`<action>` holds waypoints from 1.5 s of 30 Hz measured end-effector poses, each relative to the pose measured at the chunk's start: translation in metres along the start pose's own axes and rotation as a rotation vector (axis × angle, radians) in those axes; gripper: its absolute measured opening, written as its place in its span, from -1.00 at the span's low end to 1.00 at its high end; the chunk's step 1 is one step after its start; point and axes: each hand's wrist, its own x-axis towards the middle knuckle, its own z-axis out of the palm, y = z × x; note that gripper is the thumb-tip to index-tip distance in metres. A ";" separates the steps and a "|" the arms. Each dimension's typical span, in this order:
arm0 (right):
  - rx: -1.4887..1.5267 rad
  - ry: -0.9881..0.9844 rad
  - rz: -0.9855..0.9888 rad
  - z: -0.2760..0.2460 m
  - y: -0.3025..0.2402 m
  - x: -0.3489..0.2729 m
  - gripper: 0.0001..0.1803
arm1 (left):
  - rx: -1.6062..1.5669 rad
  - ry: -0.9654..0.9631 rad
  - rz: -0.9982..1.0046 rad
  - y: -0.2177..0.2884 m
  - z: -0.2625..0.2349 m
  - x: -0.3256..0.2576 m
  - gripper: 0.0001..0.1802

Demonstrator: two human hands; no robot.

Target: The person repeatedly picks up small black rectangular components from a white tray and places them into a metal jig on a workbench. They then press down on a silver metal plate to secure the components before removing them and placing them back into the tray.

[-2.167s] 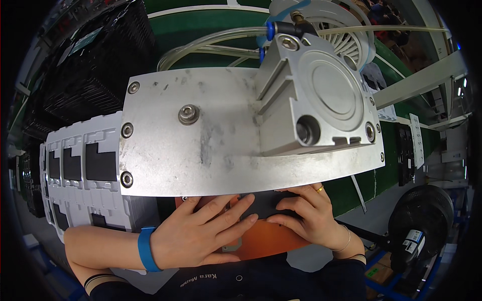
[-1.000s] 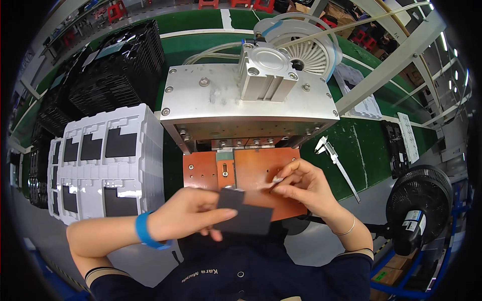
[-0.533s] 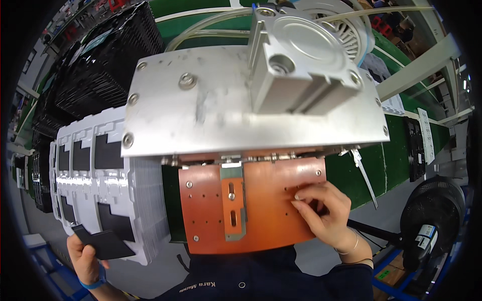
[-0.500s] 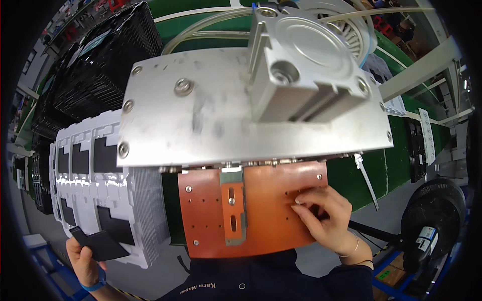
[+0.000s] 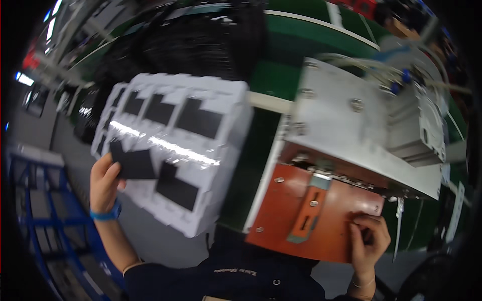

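A thin, black notched sheet [image 5: 136, 164] is pinched between the thumb and fingers of my left hand [image 5: 104, 181], held above the stacked white plastic trays [image 5: 188, 223]. Similar black pieces [image 5: 176, 186] lie in the top tray's pockets. My right hand [image 5: 372, 240] is curled at the right side of an orange plate [image 5: 331, 228], its thumb and fingertips drawn together; whatever they may hold is too small to make out. A slotted metal-edged strip [image 5: 304, 213] is screwed onto that plate.
Behind the orange plate stands a metal press with a silver top plate [image 5: 336, 128] and a block-shaped cylinder [image 5: 414, 120] with hoses. Stacked black trays [image 5: 201, 50] rise at the back left. A blue rack [image 5: 45, 226] stands at lower left.
The view has swung left, so the press and orange plate now appear farther right. My left hand has raised the black sheet over the white tray. My right hand stays at the orange plate.
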 end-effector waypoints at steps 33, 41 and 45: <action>0.032 -0.551 -0.399 0.183 -0.180 0.067 -0.59 | 1.033 0.117 0.855 -0.027 -0.021 0.064 -0.76; 0.585 -0.476 -0.210 0.170 -0.171 0.091 -0.68 | 1.087 0.212 0.956 0.000 -0.029 0.073 -0.67; 0.587 -0.430 -0.088 0.112 -0.153 0.102 -0.65 | 0.969 0.062 1.094 0.042 0.039 0.087 -0.58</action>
